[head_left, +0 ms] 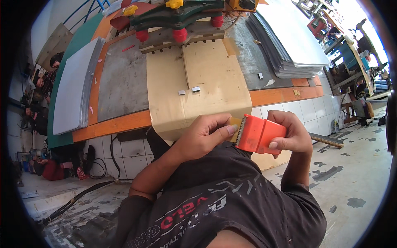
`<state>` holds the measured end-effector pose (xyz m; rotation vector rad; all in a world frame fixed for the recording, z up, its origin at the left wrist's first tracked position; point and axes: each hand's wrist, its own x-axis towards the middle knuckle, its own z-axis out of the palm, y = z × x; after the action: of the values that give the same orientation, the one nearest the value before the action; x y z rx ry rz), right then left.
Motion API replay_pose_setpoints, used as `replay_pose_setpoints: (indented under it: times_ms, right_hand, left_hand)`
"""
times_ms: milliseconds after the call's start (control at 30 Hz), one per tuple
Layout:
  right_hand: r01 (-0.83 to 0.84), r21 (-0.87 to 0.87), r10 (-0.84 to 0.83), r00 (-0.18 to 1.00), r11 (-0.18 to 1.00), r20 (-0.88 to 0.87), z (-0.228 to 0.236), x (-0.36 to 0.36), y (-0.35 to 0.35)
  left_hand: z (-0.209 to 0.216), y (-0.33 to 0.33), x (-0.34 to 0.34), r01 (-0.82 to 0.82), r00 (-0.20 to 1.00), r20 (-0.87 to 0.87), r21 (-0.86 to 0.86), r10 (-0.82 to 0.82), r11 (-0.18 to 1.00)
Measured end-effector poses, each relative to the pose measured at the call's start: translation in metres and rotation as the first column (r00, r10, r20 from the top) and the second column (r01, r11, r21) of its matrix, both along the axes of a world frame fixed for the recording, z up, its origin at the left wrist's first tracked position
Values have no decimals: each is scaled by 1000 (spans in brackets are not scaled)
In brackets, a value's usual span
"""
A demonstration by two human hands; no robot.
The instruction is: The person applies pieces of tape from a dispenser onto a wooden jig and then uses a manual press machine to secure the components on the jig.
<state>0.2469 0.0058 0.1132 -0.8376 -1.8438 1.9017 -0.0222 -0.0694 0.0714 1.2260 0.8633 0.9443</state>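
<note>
Looked down past a dark printed T-shirt [198, 194]. Pinched a yellowish strip of tape [236, 122] between thumb and finger of the left hand [209, 134], right beside the toothed edge [241, 131] of a red-orange dispenser [264, 134]. Grasped that dispenser in the right hand [294, 131], thumb on the near right corner and fingers round the far side, apparently to brace the body and leave teeth and tape free on the left. Held both hands before the waist, just off the near edge of the worktop [113, 126], likely for a steady, opposed grip and a good view of the cutter.

Beyond, saw a tan sheet [167, 97] draped over the middle of that edge, perhaps as a smooth cover. Found on it a grey block [182, 92] and a white-topped block [196, 89], possibly as small weights or stops, and spotted a similar block [260, 75] to the right. Noted one pale stack [78, 87] along the left edge and another [291, 33] toward the far right corner, seemingly parked either side of the sheet. Saw a green frame [178, 17] with yellow knobs over the sheet's far end. Farther left, made out people [39, 93], too small for detail.
</note>
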Motion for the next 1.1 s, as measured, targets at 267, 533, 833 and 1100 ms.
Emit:
replay_pose_setpoints:
  times_ms: [267,533,833,1100]
  right_hand:
    - [-17,91,12,998,996,56,8,2,0]
    - [-85,261,36,981,962,189,20,10,7]
    - [11,223,-53,981,975,186,15,55,12]
    - [80,296,-176,932,952,315,27,45,3]
  left_hand:
    - [-7,-1,14,-19,999,44,-60,22,998]
    - [4,0,15,-111,993,-43,49,113,993]
    - [22,-1,-21,-330,942,-49,37,332,943]
    - [29,-4,-26,-294,935,-150,175,320,940]
